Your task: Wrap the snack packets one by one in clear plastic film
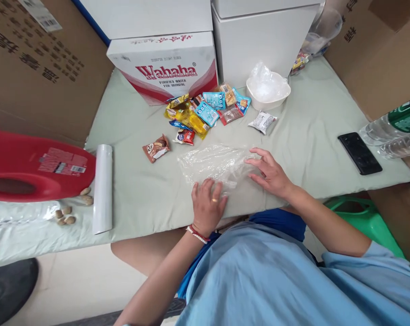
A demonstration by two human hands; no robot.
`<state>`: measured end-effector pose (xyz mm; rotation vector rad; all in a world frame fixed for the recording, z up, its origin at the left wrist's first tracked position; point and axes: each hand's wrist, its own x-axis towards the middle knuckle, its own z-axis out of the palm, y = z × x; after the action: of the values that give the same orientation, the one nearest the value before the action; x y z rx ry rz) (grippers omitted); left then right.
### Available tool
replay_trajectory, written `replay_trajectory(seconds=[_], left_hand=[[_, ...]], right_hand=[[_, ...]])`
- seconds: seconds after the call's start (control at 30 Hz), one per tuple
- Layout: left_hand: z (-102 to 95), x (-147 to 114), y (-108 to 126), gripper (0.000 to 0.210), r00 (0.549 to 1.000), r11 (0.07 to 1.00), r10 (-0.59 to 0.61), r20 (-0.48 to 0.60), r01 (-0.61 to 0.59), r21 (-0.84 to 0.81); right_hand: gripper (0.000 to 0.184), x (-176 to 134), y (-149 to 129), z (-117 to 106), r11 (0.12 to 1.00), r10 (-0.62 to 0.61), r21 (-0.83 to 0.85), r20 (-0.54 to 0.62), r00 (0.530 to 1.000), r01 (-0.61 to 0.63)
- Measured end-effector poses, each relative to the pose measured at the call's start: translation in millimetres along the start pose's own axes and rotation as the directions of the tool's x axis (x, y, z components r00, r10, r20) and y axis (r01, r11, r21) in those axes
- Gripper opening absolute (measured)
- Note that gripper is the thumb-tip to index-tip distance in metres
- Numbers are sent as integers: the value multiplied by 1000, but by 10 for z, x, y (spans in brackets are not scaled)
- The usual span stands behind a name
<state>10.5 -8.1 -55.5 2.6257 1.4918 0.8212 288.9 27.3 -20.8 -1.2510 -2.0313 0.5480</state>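
Note:
A clear plastic bag (213,160) lies flattened on the cloth-covered table in front of me. My left hand (208,203) rests on its near edge, palm down with the fingers extended. At the bag's right side, my right hand (269,174) has its fingers apart and touches or hovers just over the film; I cannot tell which. Beyond the bag is a pile of snack packets (207,113) in yellow, blue and red wrappers. A brown snack packet (156,148) lies apart to the left, and a white-grey packet (263,122) to the right.
A white bowl (269,100) holding crumpled clear plastic stands behind, near a Wahaba-style water carton (167,68). Leftward are a white roll (103,190), a red jug (38,167) and several nuts (65,215). A phone (360,153) and plastic bottles (395,122) lie at right.

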Motion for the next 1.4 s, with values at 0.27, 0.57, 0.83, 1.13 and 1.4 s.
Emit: replay_trajectory(seconds=[0.27, 0.57, 0.83, 1.13, 1.4], left_hand=[[-416, -7, -491, 29, 971, 986, 6, 241, 35, -164], [-1023, -190, -777, 33, 845, 873, 126, 520, 155, -463], [-867, 320, -450, 27, 882, 830, -439, 168, 470, -299], [-114, 265, -345, 51, 906, 950, -309, 291, 277, 146], [-137, 291, -746, 61, 884, 925, -370, 287, 322, 202]], right_hand=[[28, 56, 104, -288, 998, 5, 55, 46, 999, -8], [23, -629, 66, -616, 997, 5, 71, 459, 889, -43], [31, -38, -339, -583, 997, -71, 63, 295, 953, 55], [51, 755, 368, 412, 903, 135, -429, 283, 950, 0], [49, 1157, 749, 150, 850, 194, -525, 225, 955, -48]])
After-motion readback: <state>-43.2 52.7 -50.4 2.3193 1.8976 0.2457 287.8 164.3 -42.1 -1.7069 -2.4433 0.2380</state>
